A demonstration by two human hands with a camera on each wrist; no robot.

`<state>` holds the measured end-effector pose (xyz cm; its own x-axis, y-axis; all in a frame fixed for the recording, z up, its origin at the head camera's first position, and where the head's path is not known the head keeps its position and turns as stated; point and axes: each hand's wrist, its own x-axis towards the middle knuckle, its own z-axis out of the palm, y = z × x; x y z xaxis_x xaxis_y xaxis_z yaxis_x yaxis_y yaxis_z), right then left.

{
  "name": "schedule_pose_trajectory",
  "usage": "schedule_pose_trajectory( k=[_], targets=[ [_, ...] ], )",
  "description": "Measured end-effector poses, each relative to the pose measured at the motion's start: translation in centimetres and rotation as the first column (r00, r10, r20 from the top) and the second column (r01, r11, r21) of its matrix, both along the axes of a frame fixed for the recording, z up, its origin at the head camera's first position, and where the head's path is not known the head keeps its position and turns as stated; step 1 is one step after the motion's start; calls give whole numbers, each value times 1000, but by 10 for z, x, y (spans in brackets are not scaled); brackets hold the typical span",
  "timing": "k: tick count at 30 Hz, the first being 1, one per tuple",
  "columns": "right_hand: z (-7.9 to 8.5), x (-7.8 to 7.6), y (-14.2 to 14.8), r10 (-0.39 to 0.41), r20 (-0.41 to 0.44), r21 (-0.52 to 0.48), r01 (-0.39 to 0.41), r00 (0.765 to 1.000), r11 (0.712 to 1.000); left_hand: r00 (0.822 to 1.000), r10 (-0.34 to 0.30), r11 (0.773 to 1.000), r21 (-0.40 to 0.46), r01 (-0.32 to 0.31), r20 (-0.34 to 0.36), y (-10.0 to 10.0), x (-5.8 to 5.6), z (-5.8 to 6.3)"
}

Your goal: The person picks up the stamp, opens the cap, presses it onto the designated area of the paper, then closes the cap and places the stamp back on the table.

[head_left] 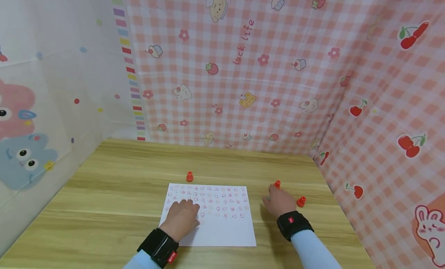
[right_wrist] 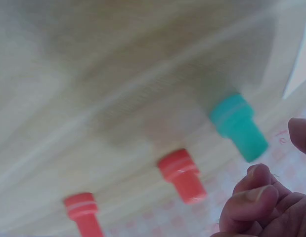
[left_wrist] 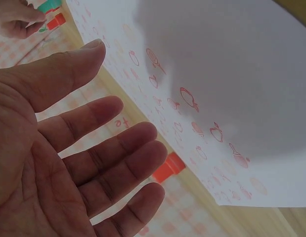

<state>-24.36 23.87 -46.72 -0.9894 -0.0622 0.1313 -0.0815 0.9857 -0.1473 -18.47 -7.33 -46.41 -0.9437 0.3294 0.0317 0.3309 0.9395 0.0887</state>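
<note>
My left hand point(head_left: 182, 219) is over the left side of a white sheet of paper point(head_left: 226, 234) printed with rows of small pink and red marks. In the left wrist view its fingers point(left_wrist: 138, 138) are spread and loosely bent, holding nothing. To the right of the sheet is my right hand point(head_left: 279, 201). Its fingers point(right_wrist: 249, 202) are bent, with the thumb apart, close to a teal stamp point(right_wrist: 239, 126) standing on the table. In the head view that hand hides the teal stamp. Just beyond it stands a red stamp point(head_left: 277, 184).
Another red stamp point(head_left: 301, 201) stands to the right of my right hand. One more red stamp point(head_left: 189, 176) is behind the sheet's far edge. The wooden table point(head_left: 132, 176) is bordered by a pink checked cloth point(head_left: 243, 87) at the back and right.
</note>
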Motion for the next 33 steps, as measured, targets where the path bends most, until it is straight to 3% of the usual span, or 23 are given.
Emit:
schedule_pose_trajectory(
  k=[10,19,33],
  targets=[
    [16,-12,-39,68,-25,14,-68,997,998,1000,12,1000,0,-12,7,-1,-1,1],
    [24,-20,-85,113,18,10,-113,993,994,999,22,1000,-3,-22,29,-2,-3,1],
    [12,-47,-144,248,15,-44,-248,969,968,999,30,999,11,-30,36,-5,-1,0]
  ],
)
